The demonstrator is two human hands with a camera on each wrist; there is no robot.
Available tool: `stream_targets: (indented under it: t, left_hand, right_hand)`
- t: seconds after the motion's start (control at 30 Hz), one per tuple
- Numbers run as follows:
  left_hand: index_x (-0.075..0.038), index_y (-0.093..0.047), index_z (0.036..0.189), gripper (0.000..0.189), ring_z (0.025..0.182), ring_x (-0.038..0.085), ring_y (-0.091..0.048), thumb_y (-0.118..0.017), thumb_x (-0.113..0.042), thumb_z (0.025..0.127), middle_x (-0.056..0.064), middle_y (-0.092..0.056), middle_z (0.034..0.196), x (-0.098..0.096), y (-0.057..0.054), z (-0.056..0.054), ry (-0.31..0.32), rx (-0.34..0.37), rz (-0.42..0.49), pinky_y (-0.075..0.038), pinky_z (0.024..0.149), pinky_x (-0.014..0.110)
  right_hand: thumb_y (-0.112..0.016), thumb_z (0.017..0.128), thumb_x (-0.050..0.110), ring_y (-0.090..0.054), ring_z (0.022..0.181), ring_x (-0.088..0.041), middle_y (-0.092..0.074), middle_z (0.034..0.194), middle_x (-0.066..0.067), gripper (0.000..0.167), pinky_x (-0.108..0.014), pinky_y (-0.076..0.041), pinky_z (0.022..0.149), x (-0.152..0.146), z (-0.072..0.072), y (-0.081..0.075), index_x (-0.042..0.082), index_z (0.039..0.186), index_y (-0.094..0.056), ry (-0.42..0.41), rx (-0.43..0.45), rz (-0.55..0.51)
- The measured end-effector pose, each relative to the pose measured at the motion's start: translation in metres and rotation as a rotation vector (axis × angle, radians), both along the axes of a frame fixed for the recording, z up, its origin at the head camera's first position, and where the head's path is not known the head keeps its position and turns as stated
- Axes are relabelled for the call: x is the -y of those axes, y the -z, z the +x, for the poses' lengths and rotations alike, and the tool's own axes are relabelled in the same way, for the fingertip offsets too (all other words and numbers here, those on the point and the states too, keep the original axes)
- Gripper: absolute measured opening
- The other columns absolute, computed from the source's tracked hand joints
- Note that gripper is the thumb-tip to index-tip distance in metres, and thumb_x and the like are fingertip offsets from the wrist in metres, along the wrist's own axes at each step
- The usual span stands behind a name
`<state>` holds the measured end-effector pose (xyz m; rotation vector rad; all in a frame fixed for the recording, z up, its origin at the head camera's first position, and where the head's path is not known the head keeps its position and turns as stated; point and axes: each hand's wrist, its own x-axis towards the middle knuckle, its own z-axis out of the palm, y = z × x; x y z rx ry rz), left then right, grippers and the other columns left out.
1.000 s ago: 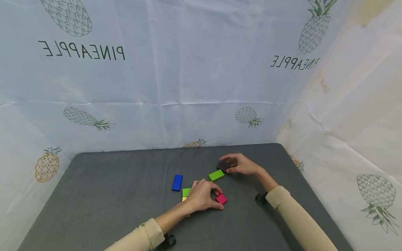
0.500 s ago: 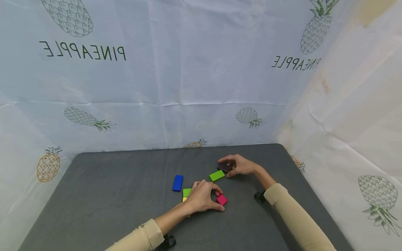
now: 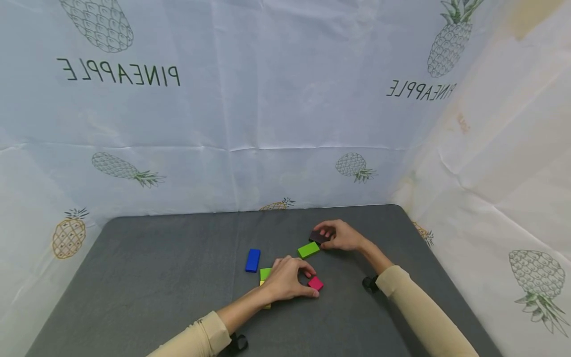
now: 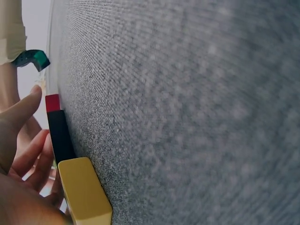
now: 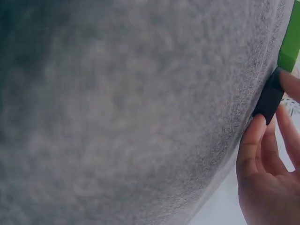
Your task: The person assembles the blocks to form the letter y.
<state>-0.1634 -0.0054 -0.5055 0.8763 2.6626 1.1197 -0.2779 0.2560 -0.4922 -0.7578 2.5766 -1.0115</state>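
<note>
In the head view, my left hand (image 3: 287,281) arches over a row of blocks, thumb and fingers spread either side of a red block (image 3: 315,283). The left wrist view shows the red block (image 4: 52,102), a black block (image 4: 62,136) and a yellow block (image 4: 84,187) end to end. The thumb stands off them, and loosely bent fingers lie behind. Farther back, my right hand (image 3: 342,235) pinches a dark block (image 3: 317,237) between thumb and fingers. That dark block (image 5: 269,97) lies close to the grey cloth, its end near a green block (image 5: 289,44).
A blue block (image 3: 252,260) lies left of the hands. Another green block (image 3: 265,273) and a yellow block (image 3: 266,305) show partly beside the left hand. The grey table (image 3: 178,277) backs onto a hanging pineapple-print cloth (image 3: 285,99).
My right hand's fingers reached out along the dark block, then drew back in around it. The left hand and the other blocks have hardly moved.
</note>
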Motion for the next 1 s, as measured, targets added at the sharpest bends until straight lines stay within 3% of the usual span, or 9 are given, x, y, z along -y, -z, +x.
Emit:
stream_targets:
  t: [0.17, 0.37, 0.6, 1.0]
  left_hand:
    - [-0.021, -0.084, 0.107, 0.04, 0.09, 0.008, -0.063, -0.098, -0.042, 0.077, -0.007, -0.079, 0.096, 0.001, 0.0, 0.001, 0.0, -0.015, 0.002, -0.041, 0.088, 0.033]
    - [-0.021, -0.084, 0.106, 0.038, 0.089, 0.006, -0.062, -0.099, -0.042, 0.077, -0.009, -0.079, 0.095, 0.002, 0.001, 0.001, -0.012, -0.017, -0.012, -0.041, 0.089, 0.034]
    - [-0.019, -0.084, 0.106, 0.038, 0.089, 0.006, -0.062, -0.098, -0.039, 0.078, -0.007, -0.079, 0.095, 0.004, 0.001, 0.0, 0.003, 0.002, 0.013, -0.04, 0.089, 0.033]
    - [-0.019, -0.084, 0.105, 0.032, 0.089, 0.007, -0.063, -0.096, -0.037, 0.081, -0.005, -0.08, 0.096, 0.008, 0.0, 0.001, 0.009, 0.001, 0.024, -0.039, 0.087, 0.031]
  right_hand:
    - [-0.084, 0.09, 0.01, -0.065, 0.1, -0.018, -0.074, 0.115, -0.014, 0.046, -0.027, -0.055, 0.082, -0.001, 0.002, -0.007, 0.003, 0.134, -0.073, 0.022, -0.033, 0.026]
    - [-0.083, 0.092, 0.011, -0.066, 0.104, -0.021, -0.075, 0.119, -0.015, 0.042, -0.029, -0.057, 0.084, -0.006, 0.005, -0.02, 0.002, 0.132, -0.074, -0.009, -0.043, 0.044]
    - [-0.081, 0.093, 0.01, -0.067, 0.105, -0.024, -0.074, 0.12, -0.017, 0.04, -0.035, -0.058, 0.084, -0.014, 0.012, -0.033, 0.001, 0.131, -0.074, -0.081, -0.04, 0.049]
    - [-0.081, 0.093, 0.007, -0.068, 0.101, -0.021, -0.074, 0.121, -0.014, 0.037, -0.032, -0.06, 0.083, -0.02, 0.026, -0.043, 0.006, 0.13, -0.075, -0.203, 0.022, 0.032]
